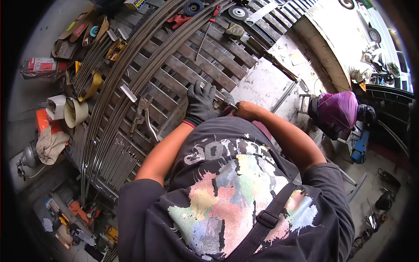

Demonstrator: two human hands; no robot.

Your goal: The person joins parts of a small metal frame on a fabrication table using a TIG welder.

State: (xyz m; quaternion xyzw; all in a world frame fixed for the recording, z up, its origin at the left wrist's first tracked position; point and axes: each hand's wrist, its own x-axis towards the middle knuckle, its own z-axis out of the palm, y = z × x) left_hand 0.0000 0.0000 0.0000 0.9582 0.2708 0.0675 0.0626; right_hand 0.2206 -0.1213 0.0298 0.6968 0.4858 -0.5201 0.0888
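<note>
My left hand (200,104), in a dark grey glove with a red cuff, is closed at the front edge of the slatted metal bench (172,81). A small shiny metal end shows by its fingertips. My right hand (247,110), bare, is closed close to my shirt, around the end of a thin metal tool or rod (226,103) that spans the gap between both hands. What exactly it is, I cannot make out. Left of my gloved hand lie locking pliers (142,112) and a short light metal piece (128,93).
Long metal rods (114,87) run across the bench. Beyond lie a red-handled screwdriver (214,18), a tape measure (235,30) and a grinding disc (238,13). Boxes and tape rolls (76,112) sit at left. A person in purple (337,109) is at right.
</note>
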